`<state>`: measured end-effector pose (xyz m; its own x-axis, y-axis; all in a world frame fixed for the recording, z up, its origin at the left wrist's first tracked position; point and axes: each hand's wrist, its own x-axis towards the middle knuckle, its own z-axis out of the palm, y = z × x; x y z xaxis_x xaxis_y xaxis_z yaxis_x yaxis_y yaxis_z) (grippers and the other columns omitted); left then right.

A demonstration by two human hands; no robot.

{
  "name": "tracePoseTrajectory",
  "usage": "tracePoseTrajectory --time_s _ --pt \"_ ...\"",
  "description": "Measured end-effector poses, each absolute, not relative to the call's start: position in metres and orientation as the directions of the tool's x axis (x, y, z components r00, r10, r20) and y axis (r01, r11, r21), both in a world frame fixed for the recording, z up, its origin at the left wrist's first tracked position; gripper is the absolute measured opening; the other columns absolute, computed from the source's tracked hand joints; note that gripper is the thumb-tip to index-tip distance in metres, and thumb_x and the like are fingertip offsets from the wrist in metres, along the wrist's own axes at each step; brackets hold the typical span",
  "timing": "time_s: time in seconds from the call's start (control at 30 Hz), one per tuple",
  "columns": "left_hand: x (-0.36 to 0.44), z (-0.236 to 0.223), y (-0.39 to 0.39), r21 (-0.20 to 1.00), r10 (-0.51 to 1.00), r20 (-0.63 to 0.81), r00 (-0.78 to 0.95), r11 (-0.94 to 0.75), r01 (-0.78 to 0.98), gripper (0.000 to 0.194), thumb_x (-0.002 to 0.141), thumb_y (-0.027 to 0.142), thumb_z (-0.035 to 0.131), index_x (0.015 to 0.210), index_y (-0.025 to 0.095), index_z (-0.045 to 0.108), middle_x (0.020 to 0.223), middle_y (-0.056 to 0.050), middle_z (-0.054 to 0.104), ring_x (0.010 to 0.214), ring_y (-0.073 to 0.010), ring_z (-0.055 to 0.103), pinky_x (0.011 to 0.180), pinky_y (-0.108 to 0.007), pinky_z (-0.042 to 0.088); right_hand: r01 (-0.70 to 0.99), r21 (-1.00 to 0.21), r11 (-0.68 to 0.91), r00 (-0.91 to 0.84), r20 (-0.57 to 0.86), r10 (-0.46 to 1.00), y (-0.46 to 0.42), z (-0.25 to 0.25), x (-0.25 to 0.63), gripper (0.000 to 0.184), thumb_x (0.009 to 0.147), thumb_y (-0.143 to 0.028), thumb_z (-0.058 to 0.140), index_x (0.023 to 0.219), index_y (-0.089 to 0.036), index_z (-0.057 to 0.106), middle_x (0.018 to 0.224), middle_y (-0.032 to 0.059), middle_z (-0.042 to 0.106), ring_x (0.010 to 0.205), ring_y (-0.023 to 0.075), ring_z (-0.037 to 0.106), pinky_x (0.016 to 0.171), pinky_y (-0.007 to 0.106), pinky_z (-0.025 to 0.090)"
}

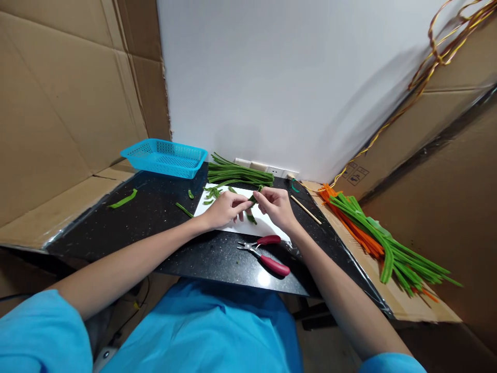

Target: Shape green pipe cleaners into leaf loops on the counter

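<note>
Over a white sheet, both hands meet on a short green pipe cleaner piece. My left hand pinches its lower end. At the upper end, the fingers of my right hand are closed around it. Below the fingers, another green piece lies on the sheet. Several small bent green pieces are at the sheet's left side. Red-handled cutting pliers rest with spread handles in front of the sheet.
Behind the sheet lies a bundle of dark green pipe cleaners. A blue basket stands back left. Right of the sheet is a thin wooden stick. Green stems and orange stems lie on cardboard at right, below hanging wires.
</note>
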<state>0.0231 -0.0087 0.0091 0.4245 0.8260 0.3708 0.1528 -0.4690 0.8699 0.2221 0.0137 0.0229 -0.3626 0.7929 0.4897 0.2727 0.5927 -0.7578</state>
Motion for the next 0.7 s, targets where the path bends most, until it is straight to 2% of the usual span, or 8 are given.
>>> tracePoseTrajectory --time_s 0.2,0.23,0.33,0.43,0.5,0.6,0.7 --pt "0.02 0.006 -0.009 0.724 0.776 0.446 0.446 -0.606 0.331 0.043 0.104 0.038 0.053 0.067 0.017 0.061 0.058 -0.002 0.066 0.056 -0.0126 0.063 0.059 -0.022 0.047 0.332 -0.709 0.622 -0.362 0.513 0.778 0.007 0.026 0.219 0.06 0.096 -0.065 0.061 0.057 -0.021 0.053 0.048 -0.0019 0.05 0.045 0.0116 0.04 0.049 0.028 0.029" --pt "0.02 0.004 -0.009 0.738 0.787 0.427 0.446 -0.588 0.33 0.041 0.105 0.04 0.052 0.07 0.018 0.058 0.056 0.0 0.063 0.053 -0.0122 0.061 0.058 -0.022 0.047 0.341 -0.705 0.622 -0.365 0.511 0.778 0.007 0.026 0.219 0.061 0.097 -0.066 0.06 0.057 -0.021 0.052 0.048 -0.0018 0.05 0.046 0.0115 0.041 0.049 0.027 0.03" --pt "0.022 0.001 -0.007 0.879 0.845 0.288 0.45 -0.42 0.225 0.038 0.106 0.049 0.046 0.083 0.02 0.055 0.055 0.003 0.06 0.043 -0.0122 0.057 0.045 -0.021 0.042 0.308 -0.73 0.61 -0.34 0.514 0.788 0.009 0.024 0.22 0.06 0.097 -0.068 0.059 0.06 -0.021 0.052 0.048 -0.0031 0.049 0.045 0.0107 0.042 0.049 0.026 0.032" --pt "0.025 0.002 -0.007 0.935 0.848 0.279 0.45 -0.348 0.075 0.038 0.1 0.055 0.056 0.089 0.019 0.057 0.074 0.001 0.064 0.048 -0.013 0.063 0.039 -0.021 0.043 0.264 -0.746 0.611 -0.35 0.517 0.782 0.012 0.022 0.222 0.053 0.095 -0.063 0.065 0.066 -0.021 0.053 0.05 -0.004 0.052 0.044 0.0102 0.046 0.048 0.024 0.034" --pt "0.026 0.004 -0.007 0.941 0.849 0.289 0.444 -0.336 0.03 0.04 0.096 0.057 0.062 0.089 0.018 0.059 0.079 -0.001 0.064 0.051 -0.0131 0.064 0.039 -0.021 0.044 0.232 -0.759 0.608 -0.382 0.504 0.775 0.013 0.021 0.222 0.047 0.094 -0.059 0.07 0.071 -0.02 0.057 0.054 -0.0038 0.055 0.046 0.0111 0.052 0.048 0.023 0.036" --pt "0.025 0.004 -0.004 0.944 0.86 0.267 0.435 -0.324 0.063 0.042 0.093 0.057 0.066 0.084 0.016 0.061 0.07 0.0 0.062 0.047 -0.0124 0.061 0.039 -0.021 0.045 0.239 -0.751 0.615 -0.412 0.495 0.765 0.013 0.02 0.221 0.04 0.093 -0.056 0.072 0.08 -0.019 0.067 0.06 -0.0016 0.06 0.049 0.0129 0.059 0.048 0.023 0.04" --pt "0.023 0.001 0.002 0.957 0.871 0.214 0.442 -0.277 0.082 0.045 0.089 0.057 0.07 0.077 0.016 0.058 0.062 0.0 0.061 0.044 -0.0116 0.059 0.038 -0.02 0.041 0.336 -0.639 0.691 -0.401 0.567 0.719 0.011 0.018 0.219 0.038 0.096 -0.052 0.068 0.08 -0.018 0.072 0.066 0.0011 0.063 0.052 0.0128 0.059 0.051 0.024 0.042"
